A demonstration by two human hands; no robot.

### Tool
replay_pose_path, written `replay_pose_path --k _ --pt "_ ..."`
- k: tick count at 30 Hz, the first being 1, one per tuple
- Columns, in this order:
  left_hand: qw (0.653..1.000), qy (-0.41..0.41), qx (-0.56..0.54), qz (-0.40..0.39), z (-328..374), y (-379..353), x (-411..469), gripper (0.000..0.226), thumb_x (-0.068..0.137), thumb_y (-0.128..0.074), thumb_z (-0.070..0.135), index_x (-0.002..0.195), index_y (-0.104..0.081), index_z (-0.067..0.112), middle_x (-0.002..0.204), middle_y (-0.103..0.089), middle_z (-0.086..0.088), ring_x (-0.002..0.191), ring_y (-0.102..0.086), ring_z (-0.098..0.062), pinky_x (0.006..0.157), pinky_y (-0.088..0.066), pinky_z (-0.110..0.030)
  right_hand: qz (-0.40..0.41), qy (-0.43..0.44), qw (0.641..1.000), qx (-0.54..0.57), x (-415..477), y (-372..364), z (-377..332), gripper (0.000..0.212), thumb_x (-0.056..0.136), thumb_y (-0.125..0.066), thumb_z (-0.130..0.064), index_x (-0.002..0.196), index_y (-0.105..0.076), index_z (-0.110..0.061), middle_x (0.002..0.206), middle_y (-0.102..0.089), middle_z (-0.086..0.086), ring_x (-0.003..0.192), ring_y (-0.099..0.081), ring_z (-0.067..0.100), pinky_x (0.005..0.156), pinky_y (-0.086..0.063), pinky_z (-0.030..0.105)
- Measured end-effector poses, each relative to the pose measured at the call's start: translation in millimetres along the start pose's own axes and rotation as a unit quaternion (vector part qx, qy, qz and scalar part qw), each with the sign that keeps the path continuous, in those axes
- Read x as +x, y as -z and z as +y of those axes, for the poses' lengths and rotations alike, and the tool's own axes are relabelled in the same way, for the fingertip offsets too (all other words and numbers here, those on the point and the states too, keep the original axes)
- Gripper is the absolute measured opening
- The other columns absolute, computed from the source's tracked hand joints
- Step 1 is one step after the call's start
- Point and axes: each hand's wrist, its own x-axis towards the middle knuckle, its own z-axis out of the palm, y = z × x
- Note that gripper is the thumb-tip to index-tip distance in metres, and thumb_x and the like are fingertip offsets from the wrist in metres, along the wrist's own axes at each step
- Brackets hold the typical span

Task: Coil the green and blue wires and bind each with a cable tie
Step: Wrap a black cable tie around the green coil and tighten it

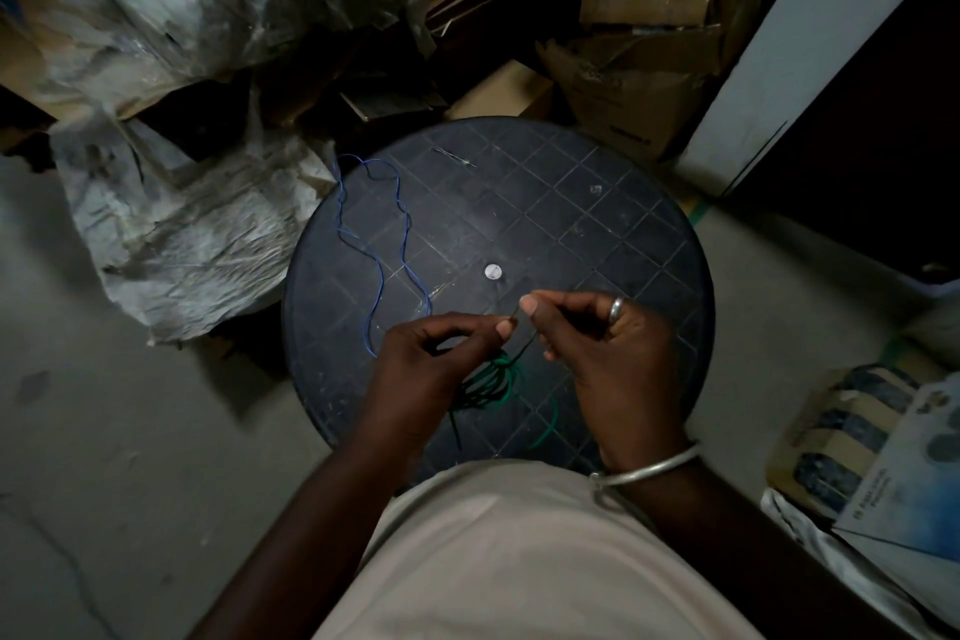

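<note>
Head view: green wire point(493, 379) is coiled, hanging just below and between both hands over the near part of the round bench point(597, 203). Left hand point(436, 359) and right hand point(608, 353) each pinch narrow on a thin dark strip, prob the cable tie point(519, 327); its long axis runs diagonally down into the coil. Hands equally near. Blue wire point(384, 244) lies loose, uncoiled, at bench left, top loop over the edge. Second tie point(454, 157) at far side. Open room to the right.
</note>
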Motion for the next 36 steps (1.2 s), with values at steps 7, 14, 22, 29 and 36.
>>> replay_pose_path --k 7,14,22,29,36 --pt "1.000 -0.003 -0.003 0.006 2.3 -0.3 -5.2 0.024 0.069 -0.078 0.035 0.084 -0.081 0.016 0.079 -0.078 0.005 0.073 -0.070 -0.001 0.056 -0.047 -0.013 0.002 -0.002 1.000 0.000 -3.6 0.9 -0.1 0.008 0.079 -0.082 -0.009 0.081 -0.078 -0.015 0.064 -0.076 -0.011 0.054 -0.065 -0.004 0.051 -0.049 0.011" --pt "1.000 0.005 -0.001 0.013 1.6 -1.2 -7.4 0.013 0.078 -0.079 0.024 0.086 -0.081 0.014 0.078 -0.078 0.006 0.067 -0.069 0.001 0.053 -0.046 -0.012 0.004 -0.002 1.000 0.004 -4.2 1.0 2.4 0.006 0.080 -0.081 -0.008 0.084 -0.078 -0.012 0.065 -0.076 -0.012 0.055 -0.065 -0.003 0.051 -0.049 0.011" --pt "1.000 -0.002 0.001 0.019 0.4 -1.7 -8.8 0.007 0.080 -0.079 0.020 0.082 -0.081 0.014 0.076 -0.078 0.004 0.069 -0.070 0.000 0.051 -0.044 -0.011 -0.003 -0.011 1.000 -0.010 -2.7 1.6 5.5 0.008 0.078 -0.083 -0.011 0.085 -0.080 -0.010 0.067 -0.077 -0.006 0.054 -0.065 0.000 0.052 -0.050 0.014" --pt "1.000 -0.012 0.008 0.027 1.4 -1.1 -7.9 0.007 0.081 -0.079 0.019 0.084 -0.081 0.014 0.070 -0.076 0.006 0.060 -0.065 0.002 0.050 -0.043 -0.010 -0.007 -0.009 1.000 -0.016 -3.4 3.4 6.7 0.006 0.079 -0.082 -0.013 0.084 -0.079 -0.016 0.071 -0.078 -0.005 0.056 -0.066 0.000 0.053 -0.051 0.014" --pt "1.000 -0.001 0.002 0.024 -1.2 0.2 -9.5 0.002 0.079 -0.081 0.019 0.079 -0.081 0.021 0.073 -0.077 0.005 0.069 -0.070 -0.005 0.059 -0.051 -0.022 -0.044 -0.078 0.994 0.055 0.1 3.5 8.9 0.008 0.079 -0.080 -0.009 0.083 -0.078 -0.015 0.073 -0.077 -0.003 0.066 -0.068 0.003 0.057 -0.053 0.017"
